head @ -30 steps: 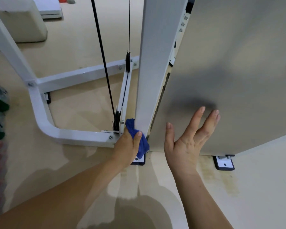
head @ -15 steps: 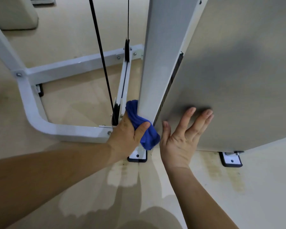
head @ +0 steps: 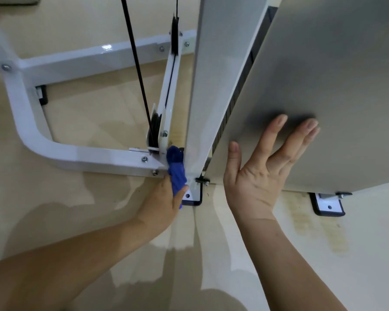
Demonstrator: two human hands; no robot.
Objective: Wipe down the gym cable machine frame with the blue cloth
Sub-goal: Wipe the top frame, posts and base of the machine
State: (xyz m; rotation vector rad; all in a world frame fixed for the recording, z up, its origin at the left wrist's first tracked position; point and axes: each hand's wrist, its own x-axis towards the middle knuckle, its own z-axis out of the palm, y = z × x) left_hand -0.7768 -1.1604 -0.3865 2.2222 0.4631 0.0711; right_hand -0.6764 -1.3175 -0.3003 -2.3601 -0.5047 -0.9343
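Observation:
The white upright post (head: pixel 213 70) of the cable machine frame rises from a bolted foot plate (head: pixel 194 196) on the floor. My left hand (head: pixel 162 205) is shut on the bunched blue cloth (head: pixel 175 169), pressing it against the post's lower left edge where the horizontal base tube (head: pixel 88 156) joins. My right hand (head: pixel 263 169) is open, fingers spread, palm flat on the grey side panel (head: pixel 323 86) just right of the post.
A black cable (head: pixel 136 63) runs down to a pulley (head: pixel 155 129) in a white bracket just left of the cloth. A curved white base tube (head: pixel 23 113) loops round on the left. A second foot plate (head: pixel 328 206) sits on the beige floor at right.
My left hand has slid the cloth down the post from about a hand's height to its foot. My right hand has stayed flat on the grey panel. The camera has tilted lower.

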